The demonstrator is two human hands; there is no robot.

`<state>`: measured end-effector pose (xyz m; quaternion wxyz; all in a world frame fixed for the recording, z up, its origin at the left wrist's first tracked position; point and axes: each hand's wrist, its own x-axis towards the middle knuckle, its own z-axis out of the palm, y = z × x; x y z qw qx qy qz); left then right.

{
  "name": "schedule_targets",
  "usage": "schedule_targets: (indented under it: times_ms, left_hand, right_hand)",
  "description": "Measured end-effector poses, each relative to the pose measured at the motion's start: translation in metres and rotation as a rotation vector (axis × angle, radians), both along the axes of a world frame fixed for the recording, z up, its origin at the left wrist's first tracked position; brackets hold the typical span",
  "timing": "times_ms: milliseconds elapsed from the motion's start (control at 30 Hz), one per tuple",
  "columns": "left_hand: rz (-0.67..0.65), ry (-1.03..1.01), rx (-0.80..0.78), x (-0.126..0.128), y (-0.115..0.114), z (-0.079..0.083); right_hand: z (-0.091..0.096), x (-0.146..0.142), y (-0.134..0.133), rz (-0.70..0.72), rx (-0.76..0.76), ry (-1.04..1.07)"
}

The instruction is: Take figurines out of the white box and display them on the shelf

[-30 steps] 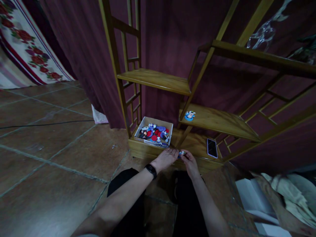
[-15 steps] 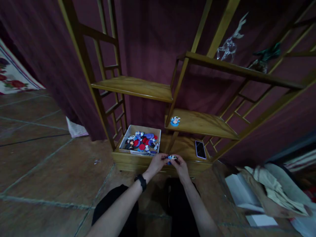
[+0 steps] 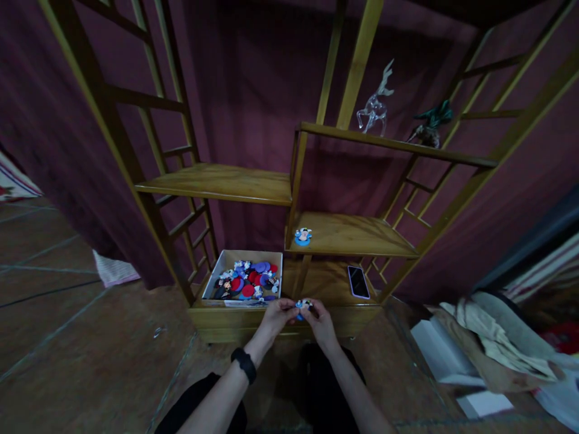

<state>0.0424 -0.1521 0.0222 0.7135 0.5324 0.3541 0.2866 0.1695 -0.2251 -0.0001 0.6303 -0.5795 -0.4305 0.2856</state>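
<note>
My left hand (image 3: 274, 316) and my right hand (image 3: 319, 318) meet over the front edge of the bottom board of a wooden shelf unit (image 3: 280, 187). Both pinch one small figure on a blue round base (image 3: 303, 305) between their fingertips. A black band sits on my left wrist. Just behind my left hand stands a white open box (image 3: 212, 278) filled with several red and blue discs and small figures. Another small figure on a blue disc (image 3: 303, 236) stands on the low middle shelf.
A phone (image 3: 359, 281) lies on the bottom board to the right. A clear glass deer (image 3: 374, 105) and a dark ornament (image 3: 429, 123) stand on the upper right shelf. White boxes and crumpled cloth (image 3: 479, 352) lie on the tiled floor at right. Dark red curtain hangs behind.
The view has tilted up and swung right, bringing the upper shelf and glass deer into sight. Both hands stay together on the small figure, lifted slightly off the board.
</note>
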Motion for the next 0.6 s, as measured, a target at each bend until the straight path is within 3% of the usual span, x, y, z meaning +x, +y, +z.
schedule_targets:
  times_ms: [167, 267, 367, 500, 600]
  left_hand:
    - [-0.005, -0.077, -0.024, -0.001, -0.001, 0.016]
    - [0.022, -0.097, -0.053, -0.004, 0.006, 0.019]
    - [0.044, -0.018, -0.053, -0.006, 0.015, 0.013]
    - [0.034, 0.049, -0.019, -0.004, 0.02, 0.005]
    - [0.028, 0.047, -0.024, -0.003, 0.02, 0.003]
  right_hand:
    - [0.029, 0.005, -0.003, 0.031, -0.004, 0.045]
    - [0.067, 0.022, -0.003, 0.03, 0.032, 0.008]
    - [0.116, 0.049, 0.009, -0.046, 0.148, 0.0]
    - [0.175, 0.086, 0.057, -0.075, 0.26, -0.046]
    - [0.196, 0.104, 0.11, -0.018, 0.266, -0.093]
